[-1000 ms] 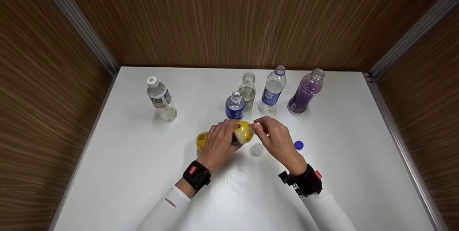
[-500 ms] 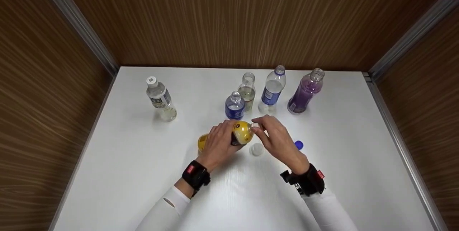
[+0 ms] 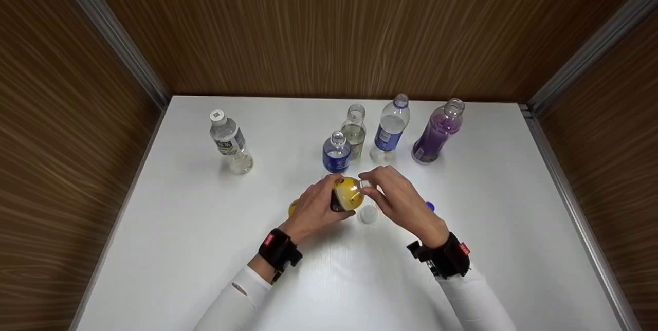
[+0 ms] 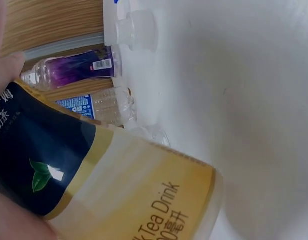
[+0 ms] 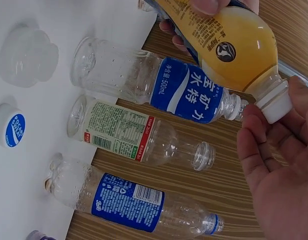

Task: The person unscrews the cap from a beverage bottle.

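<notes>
My left hand (image 3: 313, 208) grips a yellow and dark-blue milk tea bottle (image 3: 350, 195) round its body. The bottle is tilted, its neck toward the right, and its base is mostly behind the hand in the head view. "Tea Drink" shows on the bottle's label (image 4: 159, 200) in the left wrist view. My right hand (image 3: 403, 205) pinches the white cap (image 5: 277, 106) at the bottle's mouth between thumb and fingers. Just below the hands, a translucent whitish cap (image 3: 368, 214) lies on the table. Partly behind the right hand is a blue-topped cap (image 3: 430, 206).
Behind the hands stand a small blue-labelled bottle (image 3: 336, 153), a clear bottle (image 3: 355, 133), a taller blue-labelled bottle (image 3: 390, 128) and a purple bottle (image 3: 437, 133), all uncapped. A white-capped bottle (image 3: 231, 143) stands at left. Wooden panels (image 3: 329, 28) enclose the white table (image 3: 205, 259).
The milk tea bottle has shifted slightly right and its base has swung further behind my left hand. My right hand has turned a little at the cap, whose white side shows more.
</notes>
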{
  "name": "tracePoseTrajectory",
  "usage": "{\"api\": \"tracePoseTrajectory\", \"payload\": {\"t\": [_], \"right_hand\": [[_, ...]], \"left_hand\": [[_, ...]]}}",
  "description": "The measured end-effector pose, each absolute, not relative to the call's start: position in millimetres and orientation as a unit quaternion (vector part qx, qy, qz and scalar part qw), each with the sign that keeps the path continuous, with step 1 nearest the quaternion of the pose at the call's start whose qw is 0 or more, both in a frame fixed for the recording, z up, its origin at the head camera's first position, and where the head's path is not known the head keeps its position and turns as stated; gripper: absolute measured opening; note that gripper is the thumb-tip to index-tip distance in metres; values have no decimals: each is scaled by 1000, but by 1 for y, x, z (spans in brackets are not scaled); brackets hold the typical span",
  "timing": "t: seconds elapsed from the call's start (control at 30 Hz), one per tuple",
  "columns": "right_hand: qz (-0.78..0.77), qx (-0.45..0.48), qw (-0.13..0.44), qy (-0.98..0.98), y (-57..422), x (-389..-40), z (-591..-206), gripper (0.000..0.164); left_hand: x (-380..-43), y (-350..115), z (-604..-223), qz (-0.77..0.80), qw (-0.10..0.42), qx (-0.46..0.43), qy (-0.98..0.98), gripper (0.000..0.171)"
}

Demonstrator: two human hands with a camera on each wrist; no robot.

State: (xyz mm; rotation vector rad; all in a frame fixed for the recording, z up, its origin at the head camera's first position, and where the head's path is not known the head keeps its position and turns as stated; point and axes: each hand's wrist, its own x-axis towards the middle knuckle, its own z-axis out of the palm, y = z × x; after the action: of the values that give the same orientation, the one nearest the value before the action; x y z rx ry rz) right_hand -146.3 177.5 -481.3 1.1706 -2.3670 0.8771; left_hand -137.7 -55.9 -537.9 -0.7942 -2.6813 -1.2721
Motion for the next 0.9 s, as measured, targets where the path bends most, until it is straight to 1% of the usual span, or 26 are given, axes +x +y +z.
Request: {"api": "tracePoseTrajectory", "payload": {"t": [0.1,0.17,0.2,0.23,0.3,0.43,0.5,0.57,0.7,0.77,0.9], "right_hand": [[305,424,172,-835,179,-147,-481,30],[304,427,168,-835,180,-147,-481,30],[305,424,168,-836,180,-147,-482,31],[307,416,169,-839,180,-146,-482,32],[314,389,175,-848,179,-144,-482,37],[326,292,198,-877,172,-140,-484,55],[325,250,209,-888,168,-139,-485,60],[324,226,220,-892,164,-138,-485,55],[333,223,220,-889,160,-138,-486,28],[342,231,212,-886,160,-138,-486,18],[351,256,199,-879,161,-138,-485,14]], "left_hand": [[-138,-57,-538,-435,-3,-251,-865,74],[-138,-57,-538,-441,-9,-247,-863,73],[-137,-56,-539,-439,-2,-248,-864,73],[-137,-56,-540,-433,11,-250,-866,73],[-136,-54,-542,-407,57,-249,-877,72],[-132,-49,-543,-328,156,-234,-902,74],[-131,-46,-543,-295,182,-225,-911,75],[-130,-44,-541,-272,195,-219,-917,75],[-130,-43,-540,-261,192,-212,-922,73],[-130,-44,-540,-264,186,-215,-922,72],[-130,-46,-539,-276,174,-223,-919,72]]}}
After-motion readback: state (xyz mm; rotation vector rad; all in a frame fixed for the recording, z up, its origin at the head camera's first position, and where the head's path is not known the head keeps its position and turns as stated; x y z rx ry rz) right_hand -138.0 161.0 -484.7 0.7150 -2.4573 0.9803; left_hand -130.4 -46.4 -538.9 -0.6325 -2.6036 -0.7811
